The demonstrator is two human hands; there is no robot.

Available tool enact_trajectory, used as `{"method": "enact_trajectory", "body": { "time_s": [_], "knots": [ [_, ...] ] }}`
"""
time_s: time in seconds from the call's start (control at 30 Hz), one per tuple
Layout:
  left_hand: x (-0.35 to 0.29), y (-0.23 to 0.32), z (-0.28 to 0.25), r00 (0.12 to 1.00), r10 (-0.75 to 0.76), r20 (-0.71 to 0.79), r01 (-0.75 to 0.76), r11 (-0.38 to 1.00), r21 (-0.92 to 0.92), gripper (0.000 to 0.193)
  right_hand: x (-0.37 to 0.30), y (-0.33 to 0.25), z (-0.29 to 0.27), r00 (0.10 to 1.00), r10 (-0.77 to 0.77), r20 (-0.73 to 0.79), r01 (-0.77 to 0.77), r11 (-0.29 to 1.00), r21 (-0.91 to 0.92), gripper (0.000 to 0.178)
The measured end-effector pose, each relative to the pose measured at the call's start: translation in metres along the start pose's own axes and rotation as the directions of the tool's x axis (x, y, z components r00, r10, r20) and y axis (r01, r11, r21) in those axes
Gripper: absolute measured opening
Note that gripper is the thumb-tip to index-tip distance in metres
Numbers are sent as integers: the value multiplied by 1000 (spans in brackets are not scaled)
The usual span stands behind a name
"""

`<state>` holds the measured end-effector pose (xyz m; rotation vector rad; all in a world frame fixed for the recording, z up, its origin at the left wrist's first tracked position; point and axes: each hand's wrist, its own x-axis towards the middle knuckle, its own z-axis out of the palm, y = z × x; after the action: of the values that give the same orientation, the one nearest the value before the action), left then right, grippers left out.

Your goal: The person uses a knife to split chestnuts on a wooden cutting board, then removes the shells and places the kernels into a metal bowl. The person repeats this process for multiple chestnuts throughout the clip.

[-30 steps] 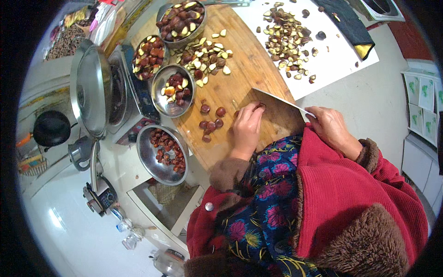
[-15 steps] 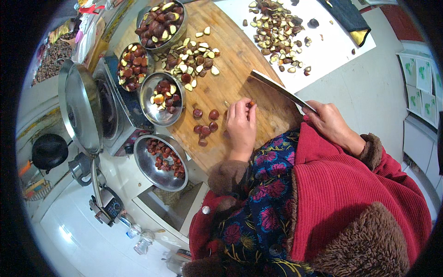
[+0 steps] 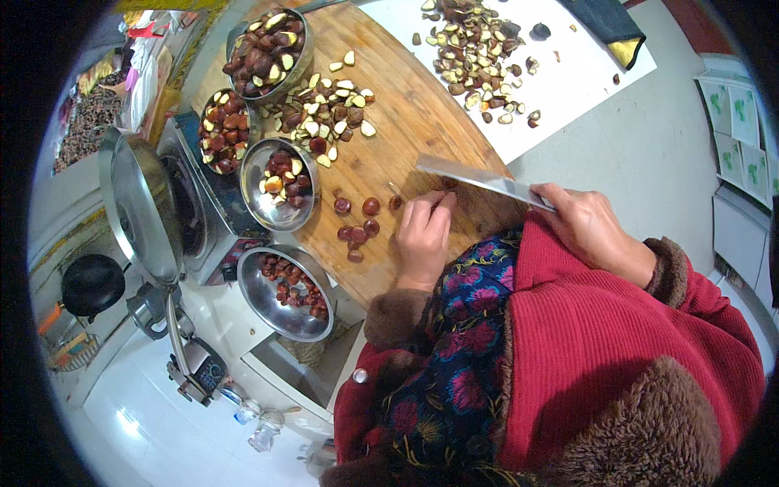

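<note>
My right hand (image 3: 586, 221) is closed round the handle of a broad kitchen knife (image 3: 475, 177), whose blade reaches left over the wooden cutting board (image 3: 430, 97). Under the blade's edge, the fingertips of my left hand (image 3: 423, 235) pinch a brown chestnut (image 3: 449, 184), partly hidden by blade and fingers. Several whole chestnuts (image 3: 357, 234) lie on the board left of that hand, one close beside its fingers. Farther back is a heap of cut chestnut pieces (image 3: 324, 114) with pale faces.
Metal bowls of chestnuts stand along the board's left: a full one (image 3: 304, 61), a second (image 3: 253, 122), a smaller one (image 3: 284, 217), and one nearer me (image 3: 280, 325). More pieces lie on a white sheet (image 3: 568, 122). A lidded pan (image 3: 146, 211) sits on the left.
My left hand has brought the chestnut under the knife blade, which has tilted and come down close to the fingertips. The whole view has shifted slightly.
</note>
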<state>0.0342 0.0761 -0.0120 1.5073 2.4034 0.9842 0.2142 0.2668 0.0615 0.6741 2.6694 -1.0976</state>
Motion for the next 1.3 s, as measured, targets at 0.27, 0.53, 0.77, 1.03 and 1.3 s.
{"method": "enact_trajectory", "body": {
  "time_s": [0.27,0.53,0.77,1.03,1.3],
  "knots": [
    [-1,-20,11,983,181,17,-182,977,114,32,-9,-10,-7,991,-25,132,43,990,-133,15],
    [4,-16,19,985,172,-16,-169,976,138,35,-3,-13,-7,988,0,152,22,990,-142,13],
    [2,-13,18,993,119,20,-120,990,69,32,3,-14,-16,980,11,197,29,980,-196,12],
    [4,-13,18,990,143,5,-143,985,98,38,3,-12,-9,975,35,220,27,962,-272,30],
    [9,-12,19,992,129,-13,-128,989,68,38,7,-23,-12,967,86,239,-16,960,-280,15]
  ]
}}
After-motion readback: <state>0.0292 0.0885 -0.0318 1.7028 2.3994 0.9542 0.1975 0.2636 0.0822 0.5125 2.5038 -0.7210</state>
